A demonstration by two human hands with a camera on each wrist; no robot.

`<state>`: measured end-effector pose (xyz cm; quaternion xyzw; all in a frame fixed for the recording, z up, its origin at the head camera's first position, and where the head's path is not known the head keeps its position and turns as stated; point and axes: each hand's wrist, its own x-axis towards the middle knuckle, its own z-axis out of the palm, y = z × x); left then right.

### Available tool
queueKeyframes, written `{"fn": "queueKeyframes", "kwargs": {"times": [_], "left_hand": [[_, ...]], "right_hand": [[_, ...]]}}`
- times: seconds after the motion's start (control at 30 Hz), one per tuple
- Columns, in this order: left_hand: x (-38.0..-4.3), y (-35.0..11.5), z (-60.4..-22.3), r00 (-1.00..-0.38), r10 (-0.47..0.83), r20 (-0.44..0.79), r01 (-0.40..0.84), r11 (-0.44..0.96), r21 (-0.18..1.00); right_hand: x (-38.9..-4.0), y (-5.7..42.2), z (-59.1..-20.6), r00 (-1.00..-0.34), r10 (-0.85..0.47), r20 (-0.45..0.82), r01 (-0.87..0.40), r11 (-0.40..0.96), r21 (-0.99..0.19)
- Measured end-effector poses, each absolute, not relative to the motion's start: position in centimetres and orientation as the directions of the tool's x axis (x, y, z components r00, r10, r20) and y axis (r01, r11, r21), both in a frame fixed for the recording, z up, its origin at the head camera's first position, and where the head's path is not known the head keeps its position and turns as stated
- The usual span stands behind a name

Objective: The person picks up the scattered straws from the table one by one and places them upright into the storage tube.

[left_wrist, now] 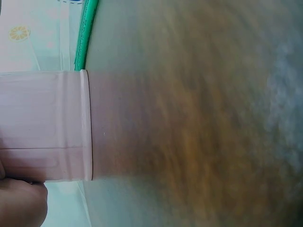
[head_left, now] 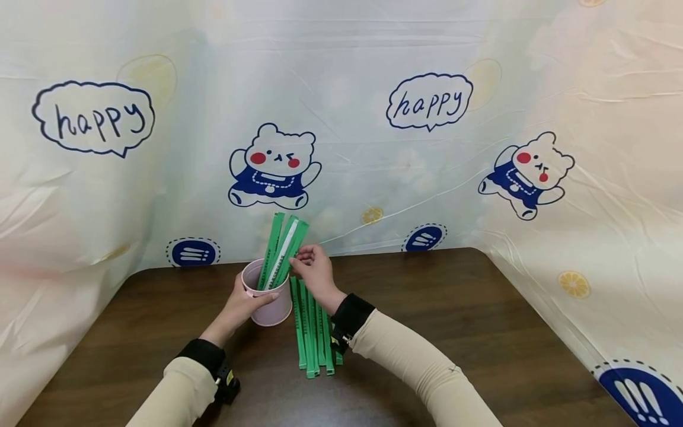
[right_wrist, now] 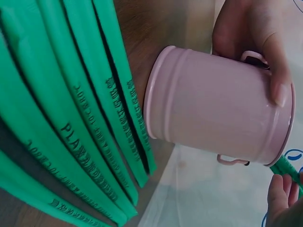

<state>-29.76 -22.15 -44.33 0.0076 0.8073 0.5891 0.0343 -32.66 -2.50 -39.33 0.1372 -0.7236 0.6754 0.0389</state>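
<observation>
The right hand [head_left: 316, 274] has its thumb and fingers loosely curled, tips against the edge of the green strips [head_left: 296, 249] that stand leaning in the pink cup [head_left: 272, 309]; from here I cannot tell whether it pinches one. The left hand [head_left: 246, 301] grips the cup from the other side, thumb laid over the rim. Dark lettering runs along the strips, mostly too blurred to read, though in the right wrist view one line on the loose strips [head_left: 311, 335] seems to open with "PLA". They are narrow, flat and smooth, and one in the cup shows a long white band [head_left: 281, 255] down its face. The cup looks like glossy painted metal, round, with a rolled rim, ridges near its base and small loop handles [right_wrist: 232, 161]. Just beside it, near the right wrist, the loose strips lie roughly side by side on the tabletop [head_left: 437, 332], which is brown with a wood grain. Black bands [head_left: 353, 317] circle both wrists over cream sleeves [head_left: 421, 362]. Behind hangs a creased, pale backdrop [head_left: 352, 178] reading "happy" in two scalloped speech bubbles [head_left: 95, 118], with winking bears [head_left: 275, 178] in blue, orange slices [head_left: 574, 284] and blue badges [head_left: 193, 252] bearing white exclamation marks.
</observation>
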Motion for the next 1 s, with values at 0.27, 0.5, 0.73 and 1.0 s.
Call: {"fn": "queueKeyframes", "kwargs": {"times": [0.27, 0.5, 0.73, 1.0], "left_hand": [[-29.8, -22.1, -44.0, -0.997, 0.056, -0.056, -0.035, 0.312, 0.949], [-29.9, -22.3, -43.8, -0.998, 0.049, -0.047, -0.030, 0.309, 0.951], [-29.9, -22.3, -44.0, -0.995, 0.057, -0.079, -0.056, 0.326, 0.944], [-29.7, -22.0, -44.0, -0.996, 0.052, -0.078, -0.057, 0.320, 0.946]], "right_hand": [[-33.2, -1.1, -39.6, -0.965, -0.152, 0.214, -0.223, 0.050, -0.973], [-34.6, 1.1, -40.1, -0.959, -0.127, 0.252, -0.270, 0.156, -0.950], [-35.4, 3.5, -41.5, -0.966, -0.183, 0.181, -0.230, 0.298, -0.926], [-35.3, 4.3, -42.8, -0.977, -0.206, 0.055, -0.137, 0.405, -0.904]]}}
